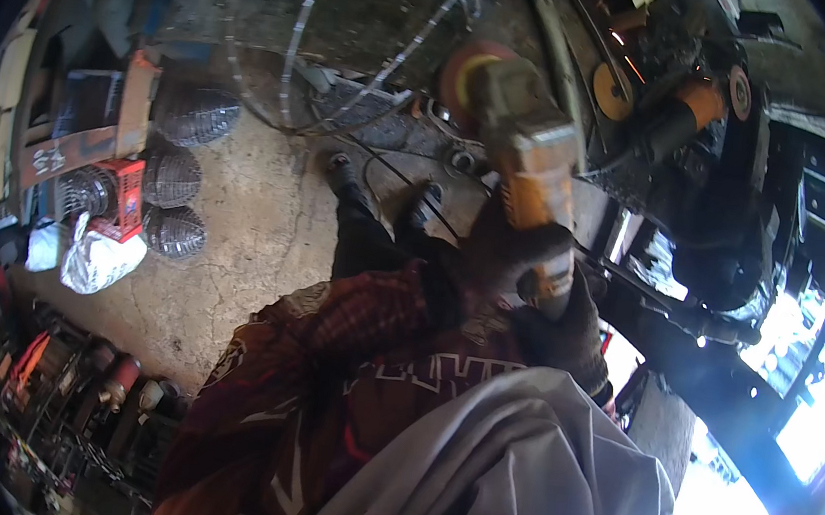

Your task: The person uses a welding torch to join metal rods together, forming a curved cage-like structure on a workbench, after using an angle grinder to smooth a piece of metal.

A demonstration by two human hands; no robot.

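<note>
Both my hands, in dark gloves, hold a worn yellow angle grinder (pixel 539 185) up in front of my chest. My left hand (pixel 507 239) is wrapped round its body. Lower down, my right hand (pixel 566 329) grips the rear end. A reddish-brown disc (pixel 464 74) sits on the grinder's head at the far end, over the dark work surface. Whether the disc is spinning cannot be made out. My fingers are partly lost in shadow.
On the bench lie a hammer (pixel 553 46), a loose tan disc (pixel 612 90) and a second, orange grinder (pixel 695 106). Looped hose or wire (pixel 300 35) hangs over its left part. Wire cages (pixel 175 177), a red crate (pixel 129 198) and a white bag (pixel 101 257) stand at left.
</note>
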